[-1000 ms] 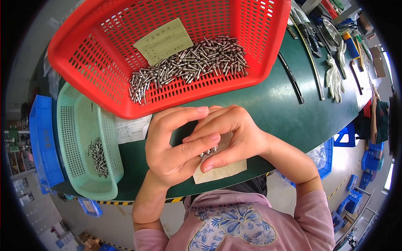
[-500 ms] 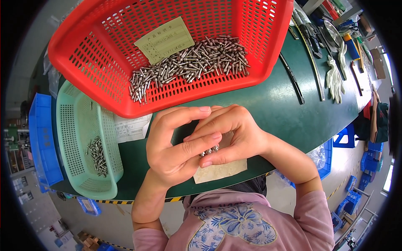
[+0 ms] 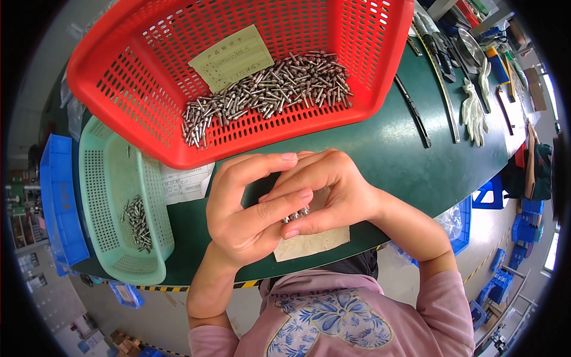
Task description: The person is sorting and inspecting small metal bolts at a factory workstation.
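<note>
Two bare hands close together, right in the middle, fingers touching. Left hand [image 3: 250,208] cupped, palm turned inward, thumb up top and reaching across to the right. Left pointer finger stretched out flat under it, tip pink. Right hand [image 3: 330,190] curled over from the other side, knuckles up, fingers bent down and tucked against the left ones. Right thumb pressed along the bottom, pinching toward the left pointer finger. Both forearms coming up from below, wrists bent in. Pink sleeves pushed back near the elbows.
</note>
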`<state>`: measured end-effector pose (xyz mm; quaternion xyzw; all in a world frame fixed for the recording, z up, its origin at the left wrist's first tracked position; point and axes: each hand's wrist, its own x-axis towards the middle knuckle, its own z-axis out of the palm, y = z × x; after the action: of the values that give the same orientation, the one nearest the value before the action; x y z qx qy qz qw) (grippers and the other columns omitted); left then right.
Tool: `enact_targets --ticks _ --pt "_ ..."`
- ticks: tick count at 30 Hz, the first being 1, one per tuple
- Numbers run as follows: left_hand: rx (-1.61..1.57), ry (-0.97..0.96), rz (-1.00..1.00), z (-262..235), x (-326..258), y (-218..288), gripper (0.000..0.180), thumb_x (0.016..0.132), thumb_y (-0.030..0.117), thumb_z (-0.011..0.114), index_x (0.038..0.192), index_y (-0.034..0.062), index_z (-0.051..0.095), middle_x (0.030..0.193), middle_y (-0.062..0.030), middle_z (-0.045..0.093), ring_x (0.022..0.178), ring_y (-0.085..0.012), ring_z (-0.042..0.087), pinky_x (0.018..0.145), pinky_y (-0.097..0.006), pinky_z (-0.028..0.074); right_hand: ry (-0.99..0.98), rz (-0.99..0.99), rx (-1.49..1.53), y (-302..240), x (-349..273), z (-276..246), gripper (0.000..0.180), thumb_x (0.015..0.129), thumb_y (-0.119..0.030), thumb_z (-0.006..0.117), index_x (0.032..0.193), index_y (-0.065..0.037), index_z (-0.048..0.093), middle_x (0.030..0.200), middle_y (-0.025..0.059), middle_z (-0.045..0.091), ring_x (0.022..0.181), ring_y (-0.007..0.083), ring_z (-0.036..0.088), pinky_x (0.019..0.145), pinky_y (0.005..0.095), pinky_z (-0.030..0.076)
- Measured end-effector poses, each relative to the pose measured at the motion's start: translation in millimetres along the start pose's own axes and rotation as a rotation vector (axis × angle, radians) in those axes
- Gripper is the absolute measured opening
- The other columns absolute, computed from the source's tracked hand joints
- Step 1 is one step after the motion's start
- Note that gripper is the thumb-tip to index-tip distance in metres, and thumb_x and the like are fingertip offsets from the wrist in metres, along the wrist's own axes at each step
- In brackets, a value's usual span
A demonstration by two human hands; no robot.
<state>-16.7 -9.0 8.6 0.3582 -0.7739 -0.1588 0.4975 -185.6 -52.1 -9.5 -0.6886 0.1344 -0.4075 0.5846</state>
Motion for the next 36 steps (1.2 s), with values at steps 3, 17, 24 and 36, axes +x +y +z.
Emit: enact_targets --ticks 3,17,24,36 --pt "0.001 0.002 -0.006 0 0 1 0.033 0.061 0.013 0.074 0.094 0.0110 0.074 0.110 -0.0115 0.062 0.092 -0.0246 0.061 0.076 -0.033 0.048 0.000 -0.006 0.013 2 0 1 0.026 0.064 -0.012 0.083 0.084 -0.002 0.069 0.081 0.0080 0.069 0.076 0.0206 0.063 0.070 0.0327 0.048" --pt "-0.405 0.043 -0.360 -2 -1 6 0.025 0.070 0.001 0.074 0.095 0.0050 0.073 0.114 -0.0147 0.059 0.099 -0.0235 0.060 0.074 -0.030 0.052 -0.019 0.144 0.152 -6 -1 2 0.028 0.067 -0.009 0.083 0.089 0.001 0.067 0.077 0.0060 0.064 0.076 0.0119 0.060 0.069 0.0277 0.049" --pt "-0.711 -0.004 -0.592 -5 -4 4 0.020 0.076 0.002 0.073 0.096 0.0017 0.072 0.116 -0.0142 0.057 0.104 -0.0210 0.057 0.080 -0.030 0.051 -0.026 0.204 0.113 -4 -3 2 0.027 0.069 -0.009 0.082 0.088 0.001 0.067 0.076 0.0044 0.064 0.074 0.0100 0.059 0.070 0.0281 0.049" --pt "-0.893 0.005 -0.765 -7 -3 6 0.019 0.078 0.000 0.071 0.097 0.0009 0.072 0.116 -0.0127 0.057 0.104 -0.0201 0.057 0.087 -0.030 0.050 -0.020 0.252 0.113 -10 -2 1 0.023 0.071 -0.011 0.081 0.086 0.000 0.067 0.073 0.0025 0.063 0.073 0.0085 0.059 0.071 0.0277 0.049"
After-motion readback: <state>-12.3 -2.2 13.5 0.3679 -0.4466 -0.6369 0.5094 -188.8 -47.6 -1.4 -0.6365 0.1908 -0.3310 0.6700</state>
